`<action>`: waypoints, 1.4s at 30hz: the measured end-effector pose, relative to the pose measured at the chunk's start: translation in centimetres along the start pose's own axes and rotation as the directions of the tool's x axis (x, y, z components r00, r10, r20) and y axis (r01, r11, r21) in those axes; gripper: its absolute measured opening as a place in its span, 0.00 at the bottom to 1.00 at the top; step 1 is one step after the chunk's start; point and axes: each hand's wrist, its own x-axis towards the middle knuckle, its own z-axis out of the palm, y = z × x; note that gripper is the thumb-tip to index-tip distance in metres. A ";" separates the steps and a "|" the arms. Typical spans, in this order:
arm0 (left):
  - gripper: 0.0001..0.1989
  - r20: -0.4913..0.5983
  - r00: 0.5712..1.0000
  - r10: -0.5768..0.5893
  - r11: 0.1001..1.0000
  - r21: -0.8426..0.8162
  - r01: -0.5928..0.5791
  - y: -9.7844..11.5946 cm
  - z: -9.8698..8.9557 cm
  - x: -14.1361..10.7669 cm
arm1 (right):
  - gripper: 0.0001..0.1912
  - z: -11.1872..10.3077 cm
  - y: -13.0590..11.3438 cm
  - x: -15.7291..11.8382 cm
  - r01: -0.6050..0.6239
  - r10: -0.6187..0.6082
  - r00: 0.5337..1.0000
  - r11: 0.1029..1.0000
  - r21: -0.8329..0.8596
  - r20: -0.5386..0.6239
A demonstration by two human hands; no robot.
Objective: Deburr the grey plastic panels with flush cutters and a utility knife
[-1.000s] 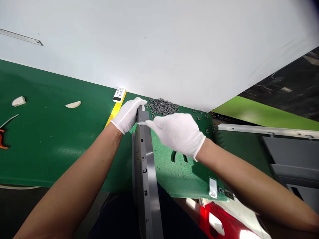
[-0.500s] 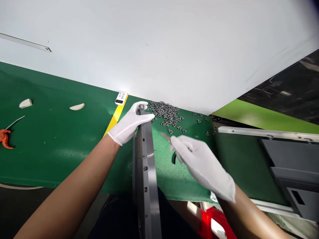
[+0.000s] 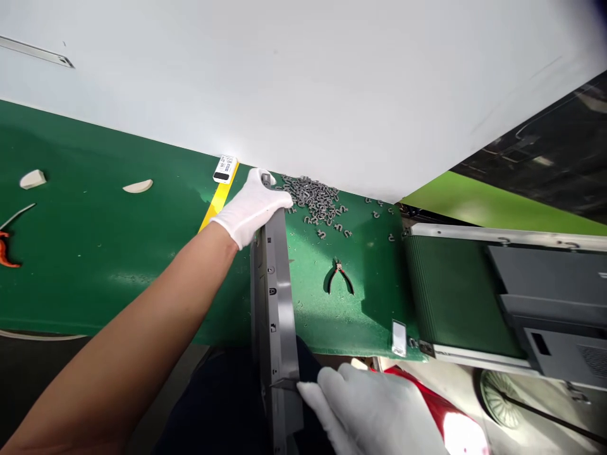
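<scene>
A long grey housing part (image 3: 283, 303) with slots along its side stands on edge before me, its near end over my lap. My left hand (image 3: 253, 205), in a white glove, is wrapped round its far end. At the near end is my gloved right hand (image 3: 370, 411), closed on a thin blade-like tool (image 3: 284, 383) that lies against the part's edge; its handle is hidden in my fingers. Small cutting pliers (image 3: 339, 275) with black and red handles rest spread on the green mat, right of the part. Beyond them lies a pile of small grey U-shaped pieces (image 3: 315, 199).
A white device (image 3: 225, 169) sits by a yellow strip (image 3: 217, 202). Pale blocks (image 3: 138, 186) and an orange-handled tool (image 3: 6, 249) lie left. On the right, a green conveyor belt (image 3: 455, 297) carries another grey housing (image 3: 550, 278). A small whitish piece (image 3: 399, 338) lies near the mat's front edge.
My right hand has moved from above the mat down to the near end of the housing part, uncovering the pliers. My left hand keeps its hold. The view has shifted slightly.
</scene>
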 end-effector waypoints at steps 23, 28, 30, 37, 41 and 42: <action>0.24 -0.038 0.996 0.086 0.996 -0.003 -0.086 0.4 -0.1 -0.1 | 0.20 1.5 1.1 -1.8 -0.106 0.094 0.993 0.975 0.197 0.068; 0.23 -0.035 0.995 0.092 0.995 0.044 -0.090 0.4 -0.2 -0.2 | 0.20 1.6 1.1 -2.0 -0.153 0.148 0.988 0.957 0.247 0.042; 0.23 -0.034 0.997 0.075 0.997 0.032 -0.074 0.5 -0.2 -0.3 | 0.20 1.6 1.1 -2.0 -0.140 0.135 0.990 0.958 0.251 0.036; 0.25 -0.037 0.995 0.097 0.995 0.019 -0.096 0.4 -0.2 -0.3 | 0.18 1.9 1.2 -2.2 -0.109 0.100 0.994 0.963 0.247 0.047; 0.24 -0.010 0.996 0.093 0.995 0.046 -0.092 0.3 -0.2 0.0 | 0.21 2.2 0.9 -2.5 -0.075 0.066 0.997 0.962 0.261 0.046; 0.23 -0.007 0.996 0.090 0.995 0.053 -0.089 0.2 -0.2 0.0 | 0.22 2.2 0.9 -2.5 -0.071 0.059 0.997 0.960 0.272 0.052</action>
